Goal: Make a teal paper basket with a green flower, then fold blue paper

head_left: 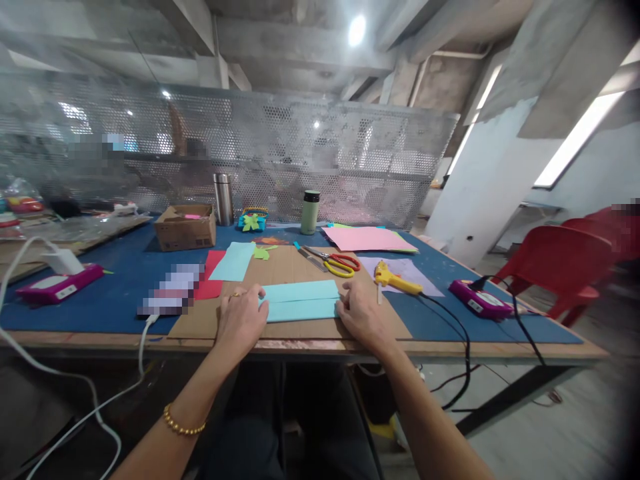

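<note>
A folded light-blue paper [301, 301] lies on a brown cardboard sheet [285, 267], a crease line running across it. My left hand [243, 313] holds its left end, fingers curled at the edge. At the right end my right hand [364, 312] grips the paper with bent fingers. Behind the paper are scissors [340, 265] with red and yellow handles, beside a grey blade-like tool [314, 259]. A yellow glue gun [400, 280] rests on purple paper [430, 279], right of my right hand.
Light-blue paper [234, 261] and red paper [210, 275] lie left, near a phone [173, 290] on a cable. Behind stand a cardboard box [185, 230], steel flask [223, 200], green bottle [310, 213] and pink sheets [367, 239]. Purple power strips [480, 299] sit at both sides.
</note>
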{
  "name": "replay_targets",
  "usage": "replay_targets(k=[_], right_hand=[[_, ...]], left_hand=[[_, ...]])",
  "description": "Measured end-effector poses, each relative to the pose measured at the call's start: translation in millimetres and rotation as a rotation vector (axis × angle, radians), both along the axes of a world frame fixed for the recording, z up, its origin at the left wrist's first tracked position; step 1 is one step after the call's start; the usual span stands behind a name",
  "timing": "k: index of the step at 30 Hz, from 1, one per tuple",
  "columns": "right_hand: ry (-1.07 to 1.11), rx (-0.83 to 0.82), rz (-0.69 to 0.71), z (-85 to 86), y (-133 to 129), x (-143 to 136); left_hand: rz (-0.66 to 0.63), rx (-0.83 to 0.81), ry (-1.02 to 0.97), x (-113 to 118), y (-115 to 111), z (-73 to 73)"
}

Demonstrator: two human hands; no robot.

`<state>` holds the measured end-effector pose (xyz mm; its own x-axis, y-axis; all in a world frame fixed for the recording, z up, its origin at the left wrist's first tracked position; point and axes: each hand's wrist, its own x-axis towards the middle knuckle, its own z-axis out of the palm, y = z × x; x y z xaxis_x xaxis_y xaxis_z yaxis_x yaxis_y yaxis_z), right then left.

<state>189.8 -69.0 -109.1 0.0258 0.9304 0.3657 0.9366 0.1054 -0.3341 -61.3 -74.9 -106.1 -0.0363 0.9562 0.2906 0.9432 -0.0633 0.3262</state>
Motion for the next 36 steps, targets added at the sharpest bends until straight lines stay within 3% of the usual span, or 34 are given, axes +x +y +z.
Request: replay_targets(k=[19,36], right_hand=[[-0.103,-0.109,-0.094,13.8,-8,-12],[-0.142,-0.045,-0.051,4.6,2,-4]], left_hand=[[-0.013,0.014,-0.004,-1,1,-4.7],[0.05,0.047,-0.014,2,-3,-2.8]])
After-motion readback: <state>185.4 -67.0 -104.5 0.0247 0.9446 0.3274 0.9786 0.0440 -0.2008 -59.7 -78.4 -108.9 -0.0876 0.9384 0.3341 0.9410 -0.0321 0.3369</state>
